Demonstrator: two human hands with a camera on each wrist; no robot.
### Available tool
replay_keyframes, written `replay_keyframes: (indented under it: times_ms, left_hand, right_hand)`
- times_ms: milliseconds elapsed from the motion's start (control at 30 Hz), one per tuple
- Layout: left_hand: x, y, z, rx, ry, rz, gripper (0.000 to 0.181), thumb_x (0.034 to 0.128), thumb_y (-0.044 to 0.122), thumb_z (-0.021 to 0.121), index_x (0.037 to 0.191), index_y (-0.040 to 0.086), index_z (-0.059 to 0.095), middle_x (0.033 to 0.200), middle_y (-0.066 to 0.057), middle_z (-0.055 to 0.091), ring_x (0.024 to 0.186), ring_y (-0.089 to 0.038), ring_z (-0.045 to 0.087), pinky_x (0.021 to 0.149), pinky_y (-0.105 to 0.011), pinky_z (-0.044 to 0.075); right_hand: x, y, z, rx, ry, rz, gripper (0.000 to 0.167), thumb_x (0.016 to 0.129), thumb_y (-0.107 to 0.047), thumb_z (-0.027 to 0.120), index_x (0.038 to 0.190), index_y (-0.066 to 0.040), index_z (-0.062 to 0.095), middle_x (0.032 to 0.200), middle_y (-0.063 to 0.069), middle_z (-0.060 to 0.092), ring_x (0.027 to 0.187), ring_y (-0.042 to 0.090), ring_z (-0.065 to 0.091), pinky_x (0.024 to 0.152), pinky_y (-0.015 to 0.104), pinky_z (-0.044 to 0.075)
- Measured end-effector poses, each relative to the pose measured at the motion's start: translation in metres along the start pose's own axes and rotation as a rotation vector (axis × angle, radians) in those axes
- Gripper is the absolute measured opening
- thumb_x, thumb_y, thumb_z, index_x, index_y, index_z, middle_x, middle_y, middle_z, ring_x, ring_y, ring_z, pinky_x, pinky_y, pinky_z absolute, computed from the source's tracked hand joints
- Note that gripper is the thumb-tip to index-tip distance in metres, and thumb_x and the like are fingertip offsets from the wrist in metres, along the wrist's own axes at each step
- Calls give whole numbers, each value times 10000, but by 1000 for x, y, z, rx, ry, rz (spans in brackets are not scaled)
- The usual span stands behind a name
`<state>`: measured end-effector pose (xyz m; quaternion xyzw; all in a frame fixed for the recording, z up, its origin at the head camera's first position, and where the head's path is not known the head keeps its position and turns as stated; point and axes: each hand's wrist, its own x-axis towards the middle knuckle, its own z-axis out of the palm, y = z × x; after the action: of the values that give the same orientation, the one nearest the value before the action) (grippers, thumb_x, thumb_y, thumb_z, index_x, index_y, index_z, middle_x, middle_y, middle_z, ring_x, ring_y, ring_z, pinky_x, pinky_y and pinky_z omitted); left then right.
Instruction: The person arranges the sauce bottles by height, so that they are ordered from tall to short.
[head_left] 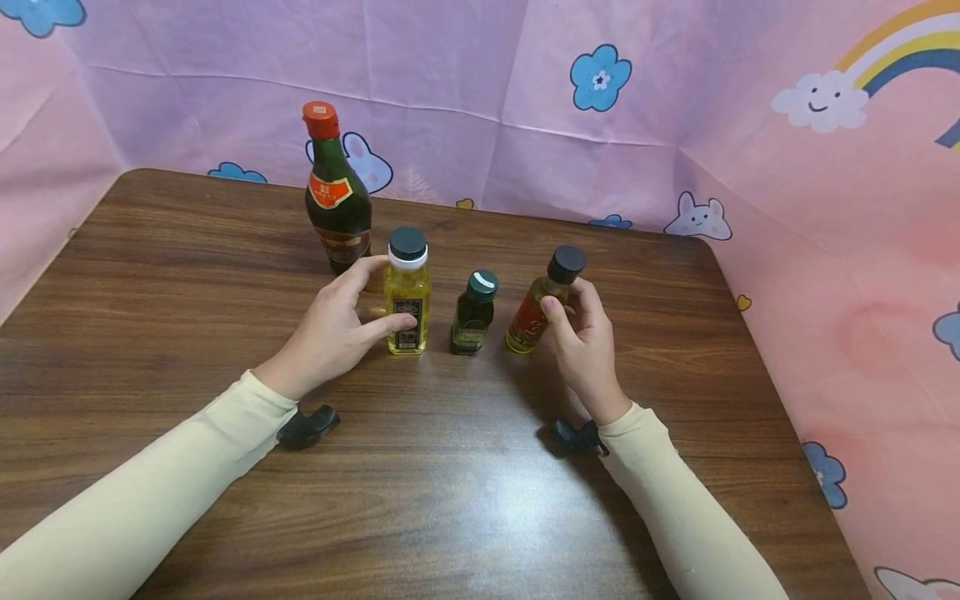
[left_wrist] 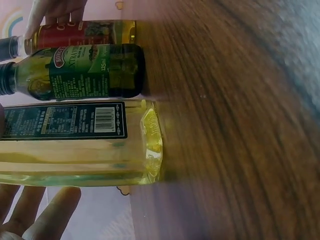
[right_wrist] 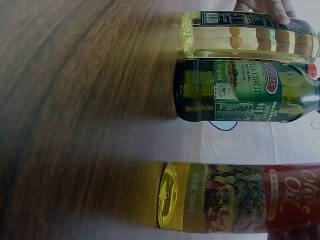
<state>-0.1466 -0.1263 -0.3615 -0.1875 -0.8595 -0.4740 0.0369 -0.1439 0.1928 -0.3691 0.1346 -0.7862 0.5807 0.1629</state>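
Fingers of the left hand [head_left: 330, 329] pinch the yellow bottle [head_left: 407, 287] at 9 o'clock from the small green bottle [head_left: 472, 321]; those of the right hand [head_left: 588, 350] pinch the red-label bottle [head_left: 529, 317] at 3. Step in hand: apparently positioning 2 bottles; next move likely calls for steady grips. Open tabletop [head_left: 435, 500] lies at 6 o'clock, far edge [head_left: 525, 223] at 12, tall bottle [head_left: 337, 200] at 10.
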Motion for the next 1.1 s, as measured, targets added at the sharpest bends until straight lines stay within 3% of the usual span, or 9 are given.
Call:
replay_keyframes:
  times_ms: [200, 767, 933, 1100]
  left_hand:
    - [-1, 0, 1, -16, 4, -13, 742, 943, 280, 786, 1541, 159, 362, 1445, -129, 531, 1340, -334, 509, 1008, -598, 447]
    - [-1, 2, 1, -22, 10, -3, 728, 969, 261, 756, 1562, 141, 351, 1507, -147, 494, 1389, -360, 475, 1038, -629, 436]
    - [6, 5, -1, -42, 33, -7, 751, 967, 255, 757, 1571, 109, 335, 1544, -147, 467, 1398, -347, 470, 1016, -619, 472]
    - [20, 9, -4, -41, 76, 11, 764, 963, 219, 760, 1576, 112, 318, 1586, -129, 429, 1438, -337, 431, 1102, -638, 400]
  right_hand:
    - [-1, 2, 1, 8, 3, 15, 346, 1043, -99, 619, 1360, 14, 541, 1294, 157, 620, 1239, 185, 603, 1106, 451, 469]
    - [1, 1, 0, 16, 3, -2, 323, 1042, -76, 614, 1343, 21, 549, 1261, 155, 626, 1202, 185, 612, 1080, 432, 485]
    - [1, 0, 0, 18, 3, -2, 339, 1037, -72, 621, 1353, 22, 543, 1281, 145, 621, 1234, 226, 608, 1098, 437, 477]
    - [1, 1, -1, 11, 0, 5, 351, 1037, -81, 625, 1363, 16, 540, 1293, 156, 618, 1239, 234, 605, 1106, 458, 470]
